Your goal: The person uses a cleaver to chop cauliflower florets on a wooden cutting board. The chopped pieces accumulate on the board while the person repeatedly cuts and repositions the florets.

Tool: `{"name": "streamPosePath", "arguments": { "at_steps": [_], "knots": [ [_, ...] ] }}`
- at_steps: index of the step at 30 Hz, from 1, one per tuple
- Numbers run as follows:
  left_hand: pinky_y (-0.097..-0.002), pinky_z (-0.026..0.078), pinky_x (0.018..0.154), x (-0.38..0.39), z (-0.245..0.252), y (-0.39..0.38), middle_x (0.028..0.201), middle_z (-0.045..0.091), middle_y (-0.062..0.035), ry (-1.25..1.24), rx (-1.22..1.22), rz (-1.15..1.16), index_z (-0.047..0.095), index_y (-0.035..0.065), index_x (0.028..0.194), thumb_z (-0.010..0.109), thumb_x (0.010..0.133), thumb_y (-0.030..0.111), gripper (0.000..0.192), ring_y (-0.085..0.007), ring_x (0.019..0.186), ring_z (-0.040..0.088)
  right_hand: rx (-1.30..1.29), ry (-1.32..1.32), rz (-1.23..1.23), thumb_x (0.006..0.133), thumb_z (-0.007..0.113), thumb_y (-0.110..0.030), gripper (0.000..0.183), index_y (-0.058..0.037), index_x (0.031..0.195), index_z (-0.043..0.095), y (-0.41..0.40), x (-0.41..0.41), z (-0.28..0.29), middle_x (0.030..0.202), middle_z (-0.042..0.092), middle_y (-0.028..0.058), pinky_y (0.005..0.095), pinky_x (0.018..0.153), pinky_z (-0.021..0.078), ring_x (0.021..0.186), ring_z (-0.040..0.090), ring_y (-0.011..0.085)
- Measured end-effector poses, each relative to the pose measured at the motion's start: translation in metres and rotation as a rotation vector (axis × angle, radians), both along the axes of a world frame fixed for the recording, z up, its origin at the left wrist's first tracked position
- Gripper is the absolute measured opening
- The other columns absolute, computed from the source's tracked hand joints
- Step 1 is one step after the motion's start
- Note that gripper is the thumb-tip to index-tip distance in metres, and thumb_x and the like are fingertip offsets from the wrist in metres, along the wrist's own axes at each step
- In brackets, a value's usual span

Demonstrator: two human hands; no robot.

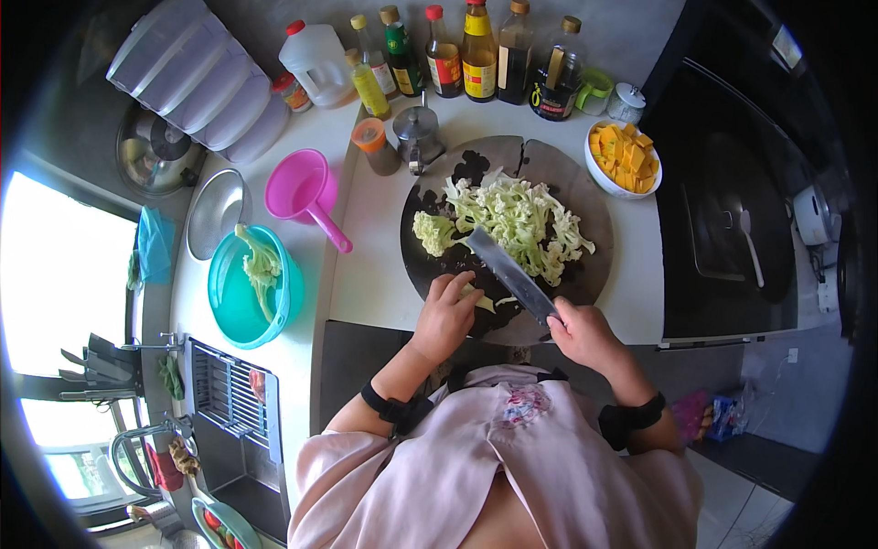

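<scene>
My right hand (pixel 584 334) grips the handle of a cleaver (pixel 511 274), its blade slanting up and left over the round, dark wet chopping board (pixel 590 274). Near the board's front left, my left hand (pixel 447 312) rests with bent fingers on a pale piece of cauliflower stem (pixel 484 302), partly hidden under them. Beyond the blade lies a heap of cut cauliflower (pixel 511 209). A larger floret (pixel 433 233) sits at the heap's left side, close to the blade's tip.
A white bowl of orange chunks (pixel 624 159) stands right of the board. Several sauce bottles (pixel 478 58) line the wall. To the left are a pink ladle (pixel 302 189), a mesh strainer (pixel 218 213) and a teal basin (pixel 250 329) holding cauliflower (pixel 262 267). A sink rack (pixel 226 391) lies lower left.
</scene>
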State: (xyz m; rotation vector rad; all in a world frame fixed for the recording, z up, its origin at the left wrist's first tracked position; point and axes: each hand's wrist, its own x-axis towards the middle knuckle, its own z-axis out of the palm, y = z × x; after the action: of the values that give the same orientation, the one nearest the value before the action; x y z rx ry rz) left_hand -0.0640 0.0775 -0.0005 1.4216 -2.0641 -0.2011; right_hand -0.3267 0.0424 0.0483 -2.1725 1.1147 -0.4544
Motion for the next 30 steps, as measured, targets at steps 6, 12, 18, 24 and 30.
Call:
{"name": "streamPosePath", "arguments": {
  "at_steps": [6,12,18,24,30],
  "knots": [
    [-0.0418,0.051,0.085,-0.008,-0.012,0.011,0.112,0.057,-0.014,0.154,-0.048,0.096,0.067,0.0039,0.1,0.072,0.072,-0.004,0.029,-0.0357,0.102,0.057,-0.027,0.032,0.077,0.09,0.058,-0.013,0.013,-0.0031,0.09,0.05,-0.003,0.002,-0.004,0.066,0.06,0.0175,0.0497,0.054,0.0454,0.062,0.06,0.0404],
    [-0.0413,0.051,0.084,-0.011,-0.016,0.016,0.11,0.057,-0.0141,0.189,-0.05,0.14,0.067,0.0034,0.099,0.072,0.072,-0.005,0.028,-0.0354,0.101,0.057,0.006,0.151,0.141,0.09,0.057,-0.014,0.013,-0.0029,0.092,0.052,-0.009,-0.008,-0.012,0.066,0.06,0.0172,0.0513,0.054,0.0457,0.061,0.06,0.0406],
    [-0.0425,0.05,0.086,-0.018,-0.014,0.015,0.11,0.058,-0.0137,0.163,-0.085,0.169,0.066,0.0027,0.099,0.072,0.073,-0.003,0.027,-0.0356,0.101,0.057,-0.146,0.086,0.081,0.089,0.058,-0.014,0.012,-0.0031,0.091,0.052,-0.026,-0.006,-0.015,0.063,0.06,0.0162,0.0508,0.054,0.0468,0.061,0.061,0.04],
    [-0.0411,0.049,0.085,-0.02,-0.018,0.009,0.108,0.059,-0.0132,0.178,-0.103,0.188,0.065,0.0021,0.098,0.071,0.075,-0.003,0.025,-0.035,0.099,0.057,-0.13,0.069,0.226,0.09,0.057,-0.014,0.011,-0.0045,0.088,0.052,-0.02,0.002,-0.008,0.058,0.058,0.0145,0.0487,0.052,0.047,0.056,0.061,0.0368],
    [-0.0403,0.049,0.082,-0.02,-0.024,0.002,0.103,0.059,-0.0118,0.236,-0.119,0.187,0.063,0.0026,0.092,0.07,0.072,-0.006,0.023,-0.0338,0.093,0.057,-0.202,0.172,0.294,0.088,0.057,-0.012,0.01,-0.0023,0.088,0.056,-0.024,0.008,-0.006,0.055,0.058,0.0122,0.0455,0.051,0.0496,0.053,0.063,0.0333]
  ]
}}
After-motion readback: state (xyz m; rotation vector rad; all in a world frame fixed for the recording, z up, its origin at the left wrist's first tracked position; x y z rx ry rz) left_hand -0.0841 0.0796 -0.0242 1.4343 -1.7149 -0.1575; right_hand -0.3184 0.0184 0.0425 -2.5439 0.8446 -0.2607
